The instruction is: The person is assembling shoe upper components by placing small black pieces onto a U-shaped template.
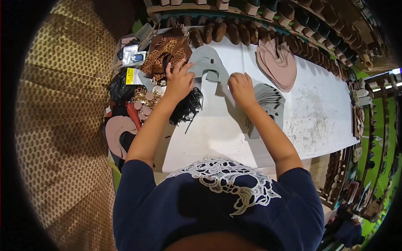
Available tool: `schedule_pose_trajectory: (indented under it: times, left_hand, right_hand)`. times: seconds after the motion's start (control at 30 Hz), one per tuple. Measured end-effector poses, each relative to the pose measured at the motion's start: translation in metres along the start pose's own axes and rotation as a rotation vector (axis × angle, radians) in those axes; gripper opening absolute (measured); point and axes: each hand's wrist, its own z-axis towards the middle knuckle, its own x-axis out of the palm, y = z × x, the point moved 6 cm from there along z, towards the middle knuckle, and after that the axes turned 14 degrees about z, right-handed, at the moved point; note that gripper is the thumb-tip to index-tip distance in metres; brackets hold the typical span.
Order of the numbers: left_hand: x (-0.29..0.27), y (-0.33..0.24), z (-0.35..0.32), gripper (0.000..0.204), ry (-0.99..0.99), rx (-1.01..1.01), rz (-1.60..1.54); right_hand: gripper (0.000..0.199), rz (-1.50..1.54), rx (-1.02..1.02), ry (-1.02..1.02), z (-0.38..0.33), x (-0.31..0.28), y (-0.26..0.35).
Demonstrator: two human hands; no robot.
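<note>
On the white counter, a grey cut-out piece is grasped by both hands.
The left hand grips its left edge, the right hand its right; grey pieces are stacked beside, pink ones beyond.

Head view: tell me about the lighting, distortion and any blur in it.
Head view: even light on the white table, soft shadows under the left hand and right hand; fisheye bends the table edge and shelves toward a black rim; the grey cut-out piece looks sharp, while the shelves at the right edge smear.
</note>
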Motion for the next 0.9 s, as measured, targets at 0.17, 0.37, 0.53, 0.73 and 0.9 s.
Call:
schedule_pose_trajectory:
  times: [0.17, 0.37, 0.53, 0.73, 0.9]
  left_hand:
    - [-0.038, -0.035, -0.042, 0.009, 0.073, 0.037, -0.097]
    - [-0.061, -0.082, -0.125, 0.011, 0.251, 0.139, -0.216]
    - [-0.077, -0.113, -0.176, 0.012, 0.358, 0.185, -0.243]
    - [-0.051, -0.133, -0.173, 0.043, 0.449, -0.037, -0.343]
    - [-0.008, -0.148, -0.157, 0.060, 0.390, -0.028, -0.164]
  right_hand:
    - [0.016, 0.080, -0.061, 0.118, -0.049, -0.030, 0.038]
    - [0.019, 0.285, -0.083, 0.338, -0.122, -0.037, 0.074]
    - [0.017, 0.328, -0.073, 0.486, -0.167, -0.038, 0.091]
    - [0.031, 0.505, 0.099, 0.483, -0.169, -0.009, 0.090]
    - [0.055, 0.227, 0.109, 0.313, -0.150, 0.039, 0.091]
